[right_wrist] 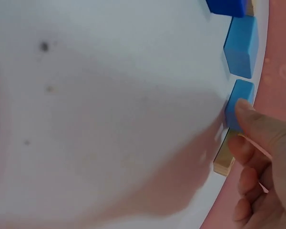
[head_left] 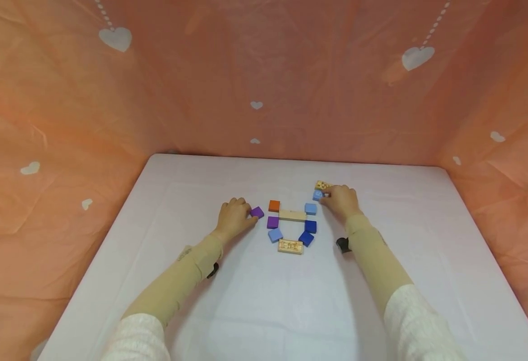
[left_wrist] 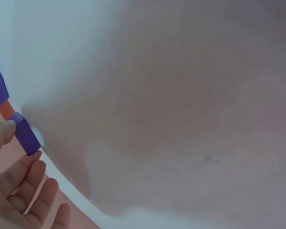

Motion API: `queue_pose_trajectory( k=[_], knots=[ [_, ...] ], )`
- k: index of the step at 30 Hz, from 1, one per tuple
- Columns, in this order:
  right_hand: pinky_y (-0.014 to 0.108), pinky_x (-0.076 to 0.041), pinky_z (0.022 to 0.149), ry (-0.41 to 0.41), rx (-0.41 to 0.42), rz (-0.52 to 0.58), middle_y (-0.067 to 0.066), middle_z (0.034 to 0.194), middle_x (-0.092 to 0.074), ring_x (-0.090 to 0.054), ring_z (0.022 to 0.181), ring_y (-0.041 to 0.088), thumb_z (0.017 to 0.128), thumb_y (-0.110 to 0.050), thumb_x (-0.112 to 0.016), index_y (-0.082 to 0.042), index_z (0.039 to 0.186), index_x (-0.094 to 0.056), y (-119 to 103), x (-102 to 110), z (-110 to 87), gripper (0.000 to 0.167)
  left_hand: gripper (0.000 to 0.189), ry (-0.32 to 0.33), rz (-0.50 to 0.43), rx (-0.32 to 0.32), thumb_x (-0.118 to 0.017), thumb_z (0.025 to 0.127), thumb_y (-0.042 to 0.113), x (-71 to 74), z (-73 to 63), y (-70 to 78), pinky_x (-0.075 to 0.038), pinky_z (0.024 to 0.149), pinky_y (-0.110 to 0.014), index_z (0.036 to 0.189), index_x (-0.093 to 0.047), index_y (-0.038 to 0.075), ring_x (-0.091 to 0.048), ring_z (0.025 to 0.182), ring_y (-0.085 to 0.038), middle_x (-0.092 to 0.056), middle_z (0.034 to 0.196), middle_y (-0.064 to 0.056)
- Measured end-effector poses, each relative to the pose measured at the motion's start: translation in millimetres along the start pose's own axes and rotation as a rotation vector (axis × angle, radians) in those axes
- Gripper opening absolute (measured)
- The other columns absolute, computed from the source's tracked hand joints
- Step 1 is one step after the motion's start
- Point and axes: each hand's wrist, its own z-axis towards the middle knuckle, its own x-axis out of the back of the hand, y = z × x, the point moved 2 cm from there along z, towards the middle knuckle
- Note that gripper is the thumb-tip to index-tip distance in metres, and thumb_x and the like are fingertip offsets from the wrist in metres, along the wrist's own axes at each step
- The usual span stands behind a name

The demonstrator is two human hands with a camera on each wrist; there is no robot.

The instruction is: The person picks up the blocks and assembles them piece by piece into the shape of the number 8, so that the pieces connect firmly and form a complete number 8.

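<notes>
Between its thumb and index fingertip, my left hand (head_left: 234, 219) pinches a purple block (left_wrist: 25, 134), left of the block arrangement. My right hand (head_left: 341, 201) grips a light blue block (right_wrist: 239, 102) at the far right, thumb on its near face. A printed wooden block (head_left: 322, 185) lies just behind that one, partly covered by the fingers. Closest to the left hand's block stand an orange block (head_left: 274, 205) and a second purple block (head_left: 273, 222). Another light blue block (head_left: 310, 208) sits just in front of the right hand's block.
A plain wooden plank (head_left: 292, 215) spans between the two columns. Below it come a light blue block (head_left: 275, 235), dark blue blocks (head_left: 311, 226) and a printed wooden block (head_left: 290, 246), forming a curve. Orange curtains (head_left: 264, 75) surround the white table (head_left: 245, 311).
</notes>
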Motion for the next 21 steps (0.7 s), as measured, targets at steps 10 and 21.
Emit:
queue_pose_trajectory(
  k=[10, 21],
  knots=[
    [0.049, -0.037, 0.094, -0.066, 0.12, -0.056, 0.017, 0.111, -0.067, -0.057, 0.102, 0.034, 0.086, -0.021, -0.065, -0.01, 0.118, -0.065, -9, 3, 10.3, 0.033, 0.028, -0.023, -0.004, 0.023, -0.067, 0.081, 0.034, 1.3, -0.8, 2.1, -0.045, 0.08, -0.041, 0.089, -0.069, 0.007, -0.055, 0.09, -0.025, -0.064, 0.095, -0.008],
    [0.049, -0.038, 0.1, -0.168, 0.222, -0.088, 0.011, 0.12, -0.064, -0.056, 0.112, 0.034, 0.087, -0.023, -0.064, -0.013, 0.118, -0.064, -12, 3, 20.5, 0.033, 0.027, -0.007, 0.005, 0.018, -0.067, 0.081, 0.035, -4.0, -0.4, 0.3, -0.045, 0.077, -0.039, 0.086, -0.069, 0.008, -0.055, 0.086, -0.023, -0.063, 0.09, -0.006]
  ],
)
